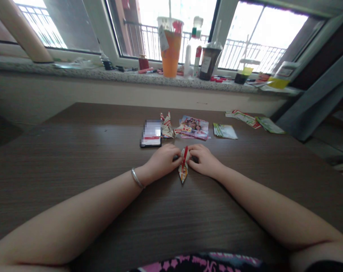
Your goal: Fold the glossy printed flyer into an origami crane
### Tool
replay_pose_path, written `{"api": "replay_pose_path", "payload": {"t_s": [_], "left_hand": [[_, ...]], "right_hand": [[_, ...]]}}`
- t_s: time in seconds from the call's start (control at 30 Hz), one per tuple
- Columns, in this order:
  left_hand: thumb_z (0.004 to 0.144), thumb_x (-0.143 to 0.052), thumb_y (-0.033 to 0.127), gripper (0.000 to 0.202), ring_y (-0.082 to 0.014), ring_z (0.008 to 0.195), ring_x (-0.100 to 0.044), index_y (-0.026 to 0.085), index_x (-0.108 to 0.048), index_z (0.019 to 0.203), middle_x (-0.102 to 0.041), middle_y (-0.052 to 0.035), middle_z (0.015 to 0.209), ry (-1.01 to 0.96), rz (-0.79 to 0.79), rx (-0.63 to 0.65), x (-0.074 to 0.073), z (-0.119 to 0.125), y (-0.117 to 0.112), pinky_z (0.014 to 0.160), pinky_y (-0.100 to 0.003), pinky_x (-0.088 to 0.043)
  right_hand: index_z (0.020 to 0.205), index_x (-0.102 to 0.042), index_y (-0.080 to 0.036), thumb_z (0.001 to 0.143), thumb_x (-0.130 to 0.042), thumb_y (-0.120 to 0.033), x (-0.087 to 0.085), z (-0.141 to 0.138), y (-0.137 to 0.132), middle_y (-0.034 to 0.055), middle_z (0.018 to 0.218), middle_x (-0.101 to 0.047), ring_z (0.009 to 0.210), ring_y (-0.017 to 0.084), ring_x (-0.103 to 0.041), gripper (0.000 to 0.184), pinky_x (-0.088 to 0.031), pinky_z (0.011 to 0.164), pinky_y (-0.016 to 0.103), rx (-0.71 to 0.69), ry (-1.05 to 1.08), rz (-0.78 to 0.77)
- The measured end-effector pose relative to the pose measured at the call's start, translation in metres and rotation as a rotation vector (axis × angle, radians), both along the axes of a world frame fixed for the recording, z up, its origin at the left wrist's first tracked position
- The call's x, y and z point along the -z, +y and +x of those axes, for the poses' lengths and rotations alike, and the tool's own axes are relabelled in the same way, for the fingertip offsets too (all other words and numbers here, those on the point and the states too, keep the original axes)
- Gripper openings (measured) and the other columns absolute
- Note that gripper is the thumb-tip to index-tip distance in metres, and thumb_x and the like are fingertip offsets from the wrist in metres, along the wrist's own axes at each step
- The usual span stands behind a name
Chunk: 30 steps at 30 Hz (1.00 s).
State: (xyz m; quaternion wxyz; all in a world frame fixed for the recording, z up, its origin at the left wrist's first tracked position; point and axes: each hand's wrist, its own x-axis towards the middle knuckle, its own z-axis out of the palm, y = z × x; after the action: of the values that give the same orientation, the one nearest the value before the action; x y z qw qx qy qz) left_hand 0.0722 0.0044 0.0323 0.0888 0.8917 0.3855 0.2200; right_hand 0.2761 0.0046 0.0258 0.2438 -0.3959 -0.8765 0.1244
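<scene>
A narrow folded paper piece point(183, 170), printed cream, red and orange, stands between my hands on the dark wooden table point(171, 219). Its lower end comes to a point towards me. My left hand point(163, 160) pinches its left side with thumb and fingers. From the other side, my right hand point(203, 160) grips the right edge the same way. A silver bangle point(137, 178) circles my left wrist. Just beyond my left hand are a phone point(152, 134) with a blurred screen and several folded paper shapes point(167, 126) of similar print.
Behind my hands lie printed flyers point(194, 127) and a stack of green-white paper point(225, 131). Paper strips point(245, 119) rest at the far right. On the granite windowsill point(126, 75) stand an orange drink cup point(170, 53), a dark drink cup point(209, 62) and bottles.
</scene>
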Motion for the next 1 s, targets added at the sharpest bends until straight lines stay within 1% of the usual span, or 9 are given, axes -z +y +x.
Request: {"api": "replay_pose_path", "payload": {"t_s": [0.13, 0.33, 0.47, 0.57, 0.67, 0.77, 0.87, 0.93, 1.0], "left_hand": [[0.088, -0.058, 0.031, 0.021, -0.0203, 0.082, -0.057, 0.016, -0.059, 0.074, -0.062, -0.0057, 0.079, 0.011, 0.025, -0.053, 0.0017, 0.0021, 0.0009, 0.077, -0.032, -0.045], [0.084, -0.063, 0.031, 0.018, -0.0192, 0.08, -0.057, 0.017, -0.061, 0.073, -0.063, -0.0046, 0.079, -0.02, -0.034, -0.078, 0.0054, 0.0008, 0.006, 0.075, -0.03, -0.044], [0.083, -0.064, 0.03, 0.017, -0.0191, 0.079, -0.057, 0.017, -0.062, 0.072, -0.063, -0.0043, 0.077, -0.035, -0.051, -0.089, 0.005, 0.0013, 0.0071, 0.074, -0.03, -0.043], [0.083, -0.065, 0.031, 0.018, -0.0196, 0.079, -0.058, 0.017, -0.062, 0.072, -0.063, -0.0039, 0.076, -0.031, -0.038, -0.098, 0.0039, 0.0023, 0.0063, 0.075, -0.031, -0.042], [0.081, -0.067, 0.032, 0.016, -0.0196, 0.079, -0.057, 0.018, -0.061, 0.078, -0.063, -0.003, 0.078, -0.043, -0.014, -0.127, 0.0033, 0.0029, 0.0045, 0.076, -0.032, -0.042], [0.081, -0.067, 0.032, 0.018, -0.0187, 0.078, -0.056, 0.018, -0.056, 0.082, -0.061, -0.0027, 0.081, -0.068, -0.018, -0.15, 0.0036, 0.0026, 0.0032, 0.07, -0.03, -0.042], [0.084, -0.064, 0.032, 0.017, -0.0187, 0.081, -0.055, 0.018, -0.054, 0.081, -0.061, -0.0029, 0.083, -0.058, -0.02, -0.116, 0.0044, 0.0018, 0.0036, 0.071, -0.029, -0.043], [0.085, -0.062, 0.032, 0.016, -0.019, 0.083, -0.056, 0.018, -0.056, 0.083, -0.061, -0.003, 0.085, -0.062, -0.024, -0.091, 0.0049, 0.0013, 0.0043, 0.074, -0.03, -0.044], [0.086, -0.062, 0.032, 0.015, -0.0194, 0.085, -0.056, 0.018, -0.057, 0.087, -0.062, -0.0034, 0.087, -0.073, -0.027, -0.074, 0.0052, 0.0009, 0.0047, 0.076, -0.031, -0.045]], "right_hand": [[0.07, -0.062, -0.02, 0.086, -0.057, -0.022, 0.0012, -0.002, 0.0012, 0.0049, 0.108, -0.069, 0.105, 0.022, -0.058, 0.017, -0.042, 0.095, 0.04, 0.023, 0.044, -0.003], [0.066, -0.059, -0.02, 0.081, -0.064, -0.025, 0.0037, -0.0042, 0.0021, 0.0053, 0.104, -0.071, 0.099, 0.023, -0.063, 0.016, -0.041, 0.094, 0.043, 0.114, 0.084, 0.035], [0.064, -0.058, -0.02, 0.078, -0.066, -0.025, 0.0044, -0.0051, 0.0018, 0.0057, 0.105, -0.07, 0.102, 0.024, -0.062, 0.017, -0.035, 0.101, 0.049, 0.152, 0.072, 0.043], [0.063, -0.059, -0.02, 0.076, -0.068, -0.028, 0.0044, -0.0058, 0.0013, 0.0057, 0.106, -0.069, 0.105, 0.025, -0.06, 0.017, -0.026, 0.107, 0.054, 0.201, 0.059, 0.036], [0.068, -0.059, -0.021, 0.074, -0.07, -0.03, 0.0043, -0.0062, 0.0018, 0.0052, 0.104, -0.069, 0.104, 0.025, -0.059, 0.016, -0.021, 0.109, 0.057, 0.239, 0.041, 0.021], [0.078, -0.057, -0.021, 0.074, -0.069, -0.03, 0.0044, -0.0062, 0.0027, 0.0055, 0.097, -0.068, 0.098, 0.025, -0.059, 0.016, -0.03, 0.105, 0.052, 0.249, 0.028, 0.03], [0.085, -0.055, -0.02, 0.075, -0.068, -0.033, 0.0046, -0.0058, 0.0027, 0.0068, 0.092, -0.066, 0.092, 0.025, -0.058, 0.02, -0.044, 0.09, 0.043, 0.264, 0.032, 0.025], [0.088, -0.056, -0.02, 0.077, -0.067, -0.034, 0.0049, -0.0055, 0.0022, 0.007, 0.092, -0.066, 0.089, 0.024, -0.058, 0.021, -0.046, 0.083, 0.039, 0.264, 0.04, 0.011], [0.089, -0.057, -0.02, 0.079, -0.066, -0.034, 0.0054, -0.005, 0.002, 0.0069, 0.095, -0.066, 0.091, 0.024, -0.059, 0.019, -0.046, 0.084, 0.039, 0.228, 0.043, 0.007]]}}
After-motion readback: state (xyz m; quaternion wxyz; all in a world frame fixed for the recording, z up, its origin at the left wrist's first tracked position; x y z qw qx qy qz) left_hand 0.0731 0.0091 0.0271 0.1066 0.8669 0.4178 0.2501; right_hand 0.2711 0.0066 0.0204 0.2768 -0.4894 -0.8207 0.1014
